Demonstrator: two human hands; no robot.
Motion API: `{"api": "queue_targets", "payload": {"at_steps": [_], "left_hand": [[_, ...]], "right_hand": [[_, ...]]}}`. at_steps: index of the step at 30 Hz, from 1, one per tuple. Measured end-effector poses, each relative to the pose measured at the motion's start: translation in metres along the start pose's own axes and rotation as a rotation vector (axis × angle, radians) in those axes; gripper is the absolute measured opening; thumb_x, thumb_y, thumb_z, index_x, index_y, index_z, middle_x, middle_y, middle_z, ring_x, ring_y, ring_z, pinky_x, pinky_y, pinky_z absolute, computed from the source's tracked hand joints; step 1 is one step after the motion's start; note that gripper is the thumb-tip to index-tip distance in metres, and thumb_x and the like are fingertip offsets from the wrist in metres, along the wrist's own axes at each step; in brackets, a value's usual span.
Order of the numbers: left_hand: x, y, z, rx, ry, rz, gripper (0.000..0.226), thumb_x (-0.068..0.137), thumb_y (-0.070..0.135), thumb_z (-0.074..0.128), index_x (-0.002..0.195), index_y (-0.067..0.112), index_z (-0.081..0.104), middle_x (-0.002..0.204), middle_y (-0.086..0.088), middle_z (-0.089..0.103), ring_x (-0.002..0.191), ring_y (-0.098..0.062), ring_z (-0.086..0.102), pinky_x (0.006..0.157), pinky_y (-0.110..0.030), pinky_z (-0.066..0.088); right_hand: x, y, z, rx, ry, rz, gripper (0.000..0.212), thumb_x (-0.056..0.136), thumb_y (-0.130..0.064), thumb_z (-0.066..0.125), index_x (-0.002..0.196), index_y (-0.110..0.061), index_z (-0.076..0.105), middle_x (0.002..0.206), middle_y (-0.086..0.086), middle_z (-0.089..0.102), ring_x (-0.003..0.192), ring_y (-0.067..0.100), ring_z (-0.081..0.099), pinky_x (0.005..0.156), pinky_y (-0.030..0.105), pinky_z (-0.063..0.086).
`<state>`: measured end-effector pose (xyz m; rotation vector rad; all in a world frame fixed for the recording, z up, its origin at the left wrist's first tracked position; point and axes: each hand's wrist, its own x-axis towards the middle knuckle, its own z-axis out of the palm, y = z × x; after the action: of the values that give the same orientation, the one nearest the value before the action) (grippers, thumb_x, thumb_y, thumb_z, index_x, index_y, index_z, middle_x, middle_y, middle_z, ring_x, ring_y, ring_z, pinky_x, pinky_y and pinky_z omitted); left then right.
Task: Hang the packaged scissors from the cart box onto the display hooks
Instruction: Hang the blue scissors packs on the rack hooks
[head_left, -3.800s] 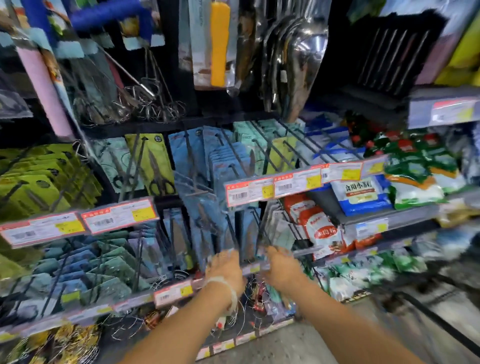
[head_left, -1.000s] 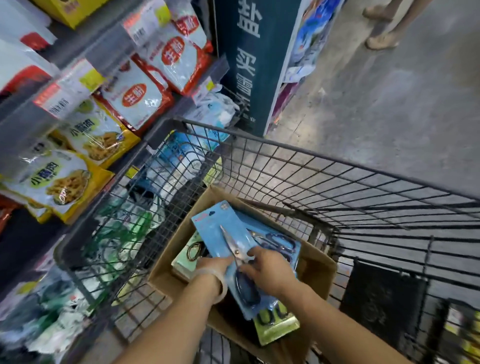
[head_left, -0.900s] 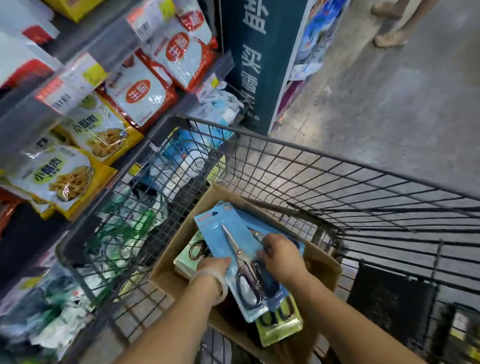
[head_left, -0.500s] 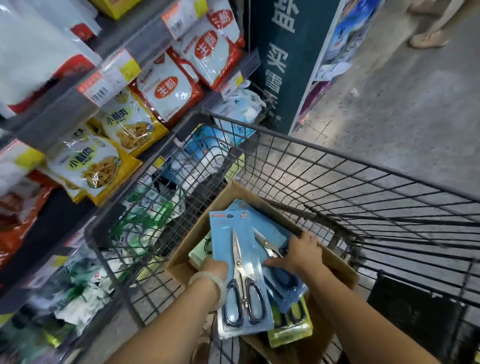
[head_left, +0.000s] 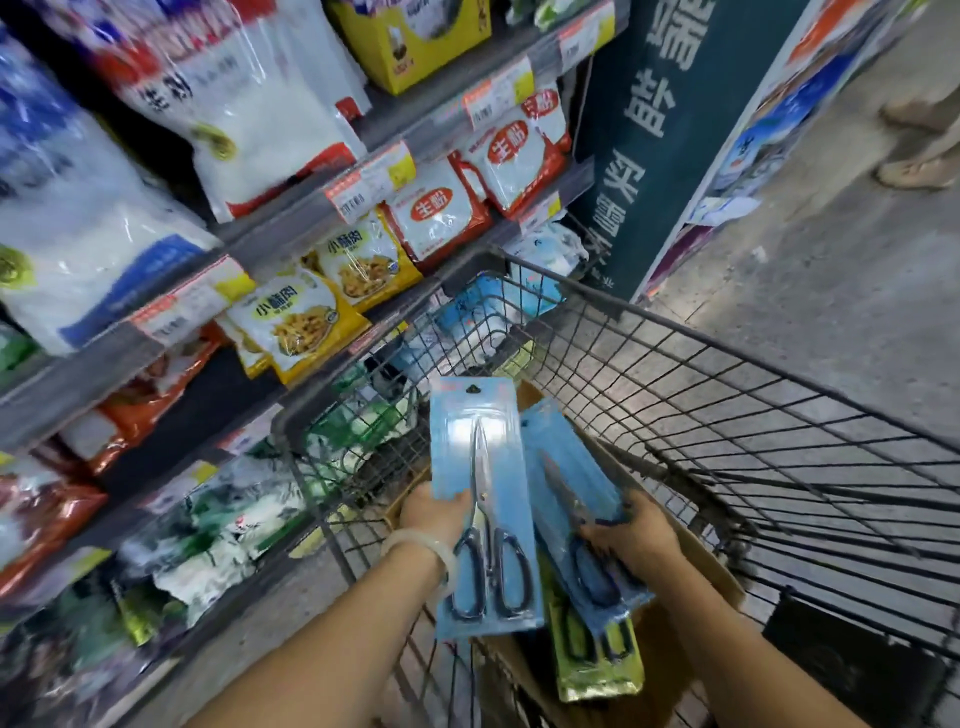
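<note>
My left hand (head_left: 435, 512) grips a blue-carded pack of scissors (head_left: 480, 499) by its left edge and holds it upright above the cardboard box (head_left: 696, 561) in the wire cart (head_left: 727, 395). My right hand (head_left: 631, 535) holds a second blue scissors pack (head_left: 576, 499), tilted, just right of the first. A green-carded scissors pack (head_left: 597, 654) sticks out of the box below them. No display hooks are in view.
Shelves (head_left: 291, 228) at left carry bags of flour and yellow snack packets behind price-tag rails. A dark teal sign stand (head_left: 654, 135) rises past the cart's front. A person's feet (head_left: 914, 166) show on the concrete floor at far right.
I turned from the scissors hooks to the cart. Both hands took blue packs from the box; in the last half second they lifted them higher and drew the two packs apart.
</note>
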<state>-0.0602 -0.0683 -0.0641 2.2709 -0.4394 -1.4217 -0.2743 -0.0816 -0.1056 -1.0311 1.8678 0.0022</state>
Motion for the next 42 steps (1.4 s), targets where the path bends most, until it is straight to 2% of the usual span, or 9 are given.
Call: {"api": "queue_targets", "payload": {"at_steps": [6, 12, 15, 19, 26, 29, 33, 39, 42], "left_hand": [[-0.031, 0.025, -0.055, -0.136, 0.019, 0.131, 0.044, 0.094, 0.025, 0.054, 0.129, 0.000, 0.048, 0.106, 0.004, 0.041, 0.099, -0.020, 0.049, 0.086, -0.029, 0.042], [-0.063, 0.022, -0.153, -0.375, 0.040, 0.240, 0.017, 0.088, 0.020, 0.064, 0.103, 0.011, 0.063, 0.101, -0.003, 0.065, 0.092, -0.021, 0.061, 0.078, -0.033, 0.053], [-0.090, -0.004, -0.220, -0.437, 0.072, 0.266, 0.020, 0.084, 0.023, 0.069, 0.098, 0.009, 0.068, 0.098, -0.010, 0.066, 0.098, -0.026, 0.064, 0.094, -0.044, 0.051], [-0.122, -0.072, -0.313, -0.476, 0.175, 0.287, 0.027, 0.068, 0.038, 0.073, 0.075, 0.014, 0.063, 0.092, -0.008, 0.060, 0.088, -0.022, 0.057, 0.086, -0.041, 0.048], [-0.169, -0.243, -0.466, -0.569, 0.466, 0.246, 0.042, 0.088, 0.035, 0.060, 0.117, 0.005, 0.062, 0.108, -0.012, 0.065, 0.093, -0.020, 0.056, 0.078, -0.026, 0.044], [-0.195, -0.314, -0.513, -0.665, 0.571, 0.207, 0.074, 0.064, 0.052, 0.064, 0.120, 0.004, 0.060, 0.119, -0.017, 0.063, 0.099, -0.025, 0.059, 0.079, -0.027, 0.045], [-0.221, -0.392, -0.559, -0.869, 0.674, 0.111, 0.041, 0.090, 0.019, 0.063, 0.124, -0.003, 0.055, 0.124, -0.021, 0.060, 0.090, -0.022, 0.051, 0.069, -0.027, 0.045], [-0.243, -0.477, -0.599, -1.116, 0.780, 0.021, 0.015, 0.080, 0.021, 0.071, 0.088, 0.010, 0.064, 0.101, -0.009, 0.065, 0.100, -0.025, 0.060, 0.096, -0.034, 0.044], [-0.242, -0.506, -0.627, -1.199, 0.838, 0.035, 0.019, 0.086, 0.011, 0.065, 0.105, 0.007, 0.062, 0.099, -0.010, 0.066, 0.101, -0.028, 0.061, 0.100, -0.039, 0.044]], "right_hand": [[-0.051, -0.044, -0.015, 0.446, 0.039, -0.168, 0.031, 0.075, -0.007, 0.076, 0.102, 0.000, 0.063, 0.081, 0.006, 0.067, 0.072, 0.022, 0.062, 0.069, 0.035, 0.051], [-0.145, -0.131, -0.004, 0.567, -0.016, -0.443, 0.029, 0.079, -0.016, 0.073, 0.103, -0.017, 0.058, 0.093, 0.000, 0.067, 0.082, 0.016, 0.063, 0.081, 0.039, 0.053], [-0.201, -0.161, 0.033, 0.546, -0.060, -0.597, 0.025, 0.079, -0.014, 0.073, 0.102, -0.016, 0.062, 0.095, 0.000, 0.069, 0.082, 0.011, 0.065, 0.077, 0.030, 0.052], [-0.270, -0.179, 0.113, 0.468, -0.166, -0.695, 0.024, 0.081, -0.005, 0.070, 0.104, -0.008, 0.063, 0.091, 0.001, 0.068, 0.067, -0.002, 0.062, 0.057, 0.008, 0.051], [-0.383, -0.190, 0.286, 0.289, -0.465, -0.781, 0.016, 0.080, -0.012, 0.072, 0.095, -0.011, 0.065, 0.084, -0.002, 0.070, 0.067, 0.003, 0.065, 0.059, 0.013, 0.052], [-0.434, -0.193, 0.353, 0.214, -0.591, -0.844, 0.011, 0.081, -0.010, 0.071, 0.090, -0.013, 0.066, 0.082, -0.003, 0.070, 0.066, 0.004, 0.066, 0.060, 0.013, 0.054], [-0.491, -0.195, 0.426, 0.104, -0.715, -0.922, 0.021, 0.082, -0.002, 0.068, 0.077, -0.022, 0.062, 0.086, 0.002, 0.067, 0.064, -0.001, 0.063, 0.057, 0.005, 0.050], [-0.546, -0.199, 0.521, -0.109, -0.878, -0.965, 0.016, 0.081, -0.013, 0.072, 0.088, -0.024, 0.063, 0.090, 0.000, 0.069, 0.075, 0.004, 0.063, 0.060, 0.013, 0.049], [-0.569, -0.207, 0.566, -0.158, -0.908, -0.981, 0.014, 0.081, -0.013, 0.071, 0.084, -0.023, 0.061, 0.084, -0.004, 0.066, 0.074, 0.006, 0.060, 0.062, 0.019, 0.047]]}}
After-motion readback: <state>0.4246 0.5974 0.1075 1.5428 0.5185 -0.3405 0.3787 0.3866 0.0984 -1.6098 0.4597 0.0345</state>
